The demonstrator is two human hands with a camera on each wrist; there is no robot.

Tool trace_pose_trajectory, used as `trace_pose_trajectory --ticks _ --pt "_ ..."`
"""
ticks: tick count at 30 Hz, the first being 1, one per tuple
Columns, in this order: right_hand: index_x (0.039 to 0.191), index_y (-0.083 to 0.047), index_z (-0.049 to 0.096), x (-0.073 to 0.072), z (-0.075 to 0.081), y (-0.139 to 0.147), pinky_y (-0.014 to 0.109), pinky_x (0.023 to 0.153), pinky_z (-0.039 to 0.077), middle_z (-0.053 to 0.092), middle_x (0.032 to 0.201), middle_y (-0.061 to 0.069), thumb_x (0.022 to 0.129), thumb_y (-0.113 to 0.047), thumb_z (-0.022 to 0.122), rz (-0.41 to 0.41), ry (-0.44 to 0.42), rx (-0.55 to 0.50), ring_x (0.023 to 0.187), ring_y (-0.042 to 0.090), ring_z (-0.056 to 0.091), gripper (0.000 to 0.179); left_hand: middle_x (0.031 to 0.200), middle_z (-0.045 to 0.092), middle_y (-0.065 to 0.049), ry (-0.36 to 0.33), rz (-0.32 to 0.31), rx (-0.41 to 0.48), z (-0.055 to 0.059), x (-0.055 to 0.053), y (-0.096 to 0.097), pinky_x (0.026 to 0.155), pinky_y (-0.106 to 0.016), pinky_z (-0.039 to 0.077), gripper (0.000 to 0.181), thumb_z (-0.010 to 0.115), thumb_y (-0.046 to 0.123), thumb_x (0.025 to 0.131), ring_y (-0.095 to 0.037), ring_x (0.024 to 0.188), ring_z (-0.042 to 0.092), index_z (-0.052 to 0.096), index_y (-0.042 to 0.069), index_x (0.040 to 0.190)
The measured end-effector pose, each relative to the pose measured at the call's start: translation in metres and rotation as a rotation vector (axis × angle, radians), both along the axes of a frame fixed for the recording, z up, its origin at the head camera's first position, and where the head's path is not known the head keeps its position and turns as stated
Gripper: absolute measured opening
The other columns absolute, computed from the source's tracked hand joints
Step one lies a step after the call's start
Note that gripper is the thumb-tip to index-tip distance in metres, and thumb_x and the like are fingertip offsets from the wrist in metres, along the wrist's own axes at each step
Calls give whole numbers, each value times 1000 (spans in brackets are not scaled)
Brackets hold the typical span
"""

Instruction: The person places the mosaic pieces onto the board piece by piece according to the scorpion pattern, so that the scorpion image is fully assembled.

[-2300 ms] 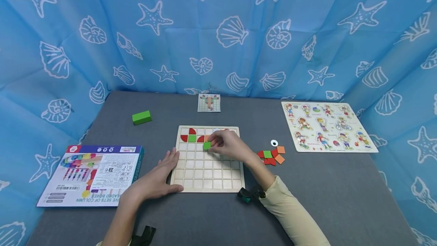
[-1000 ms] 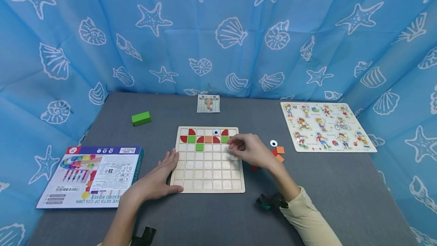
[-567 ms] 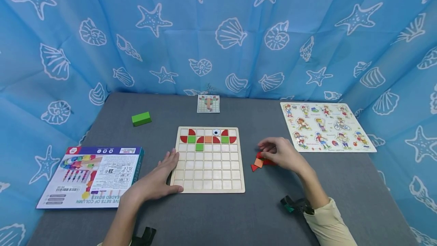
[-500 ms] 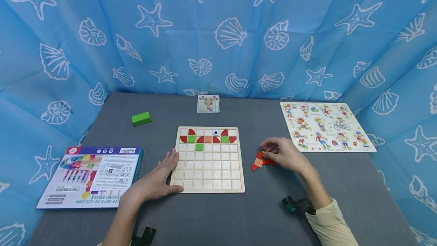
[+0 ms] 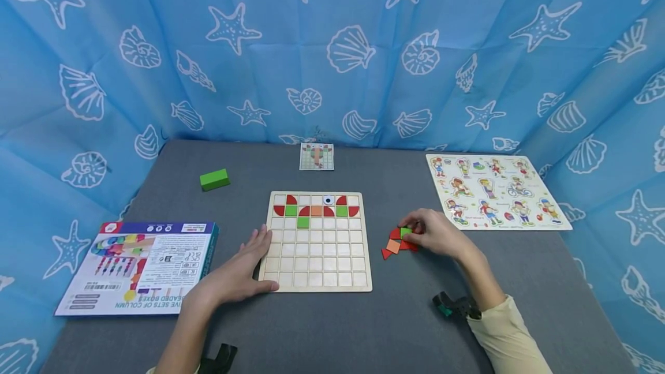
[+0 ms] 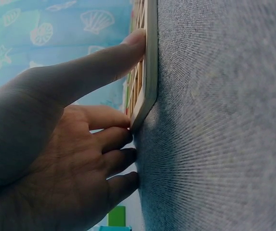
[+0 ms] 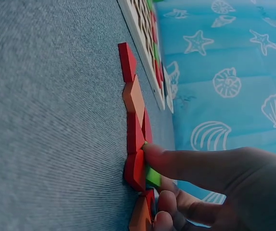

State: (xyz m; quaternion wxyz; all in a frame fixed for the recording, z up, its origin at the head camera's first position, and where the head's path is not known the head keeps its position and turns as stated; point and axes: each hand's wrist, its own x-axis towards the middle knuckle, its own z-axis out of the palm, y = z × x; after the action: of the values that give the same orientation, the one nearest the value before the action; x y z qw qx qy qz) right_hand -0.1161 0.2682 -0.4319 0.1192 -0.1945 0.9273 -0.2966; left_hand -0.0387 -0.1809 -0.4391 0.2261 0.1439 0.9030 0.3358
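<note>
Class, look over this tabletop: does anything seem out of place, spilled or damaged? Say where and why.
Nothing looks spilled or damaged. The box at the left stands out, since its title reads upside down in the head view. The loose tiles by the right hand lie jumbled at angles, beside the grid board.

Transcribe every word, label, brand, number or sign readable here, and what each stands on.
"IVE SETS OF COLUMN": box, upside down, start cut off by the left arm.
"EADED BOXES": same box, likewise.
"CE": same box, faint, probable.
Other print and barcode digits on the box: too small or blurred.
Puzzle board: captions too small.
Picture card: too small to tell.
Grid board: no lettering seen.
</note>
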Motion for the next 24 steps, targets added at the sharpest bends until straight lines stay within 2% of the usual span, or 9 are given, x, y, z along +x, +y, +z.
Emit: trace_pose_trajectory --ticks 6,13,17,24 --pt "107 -4 78 -1 3 1 22 65 49 72 90 4 96 -8 81 31 -6 -21 76 8 58 12 183 3 -22 0 -1 -6 0 0 0 136 -70 12 110 86 32 94 -47 170 3 16 -2 172" --pt "109 -4 77 -1 9 1 22 71 60 78 100 8 99 -3 76 35 -58 -135 85 13 71 10 183 3 -22 -5 1 -6 0 0 0 136 -70 12 111 86 32 94 -47 170 3 15 -3 172" --pt "113 -4 79 1 13 -13 24 82 64 81 108 12 100 -2 74 38 -28 -195 97 22 78 14 183 3 -22 -5 -1 -6 0 -1 0 136 -70 12 110 86 32 94 -47 170 3 15 -2 172" --pt "124 0 76 1 15 -47 36 92 67 78 122 19 100 0 72 71 -32 -259 108 31 79 25 183 3 -21 -9 4 -7 0 -1 0 136 -69 12 111 86 32 94 -46 170 3 15 -1 172"
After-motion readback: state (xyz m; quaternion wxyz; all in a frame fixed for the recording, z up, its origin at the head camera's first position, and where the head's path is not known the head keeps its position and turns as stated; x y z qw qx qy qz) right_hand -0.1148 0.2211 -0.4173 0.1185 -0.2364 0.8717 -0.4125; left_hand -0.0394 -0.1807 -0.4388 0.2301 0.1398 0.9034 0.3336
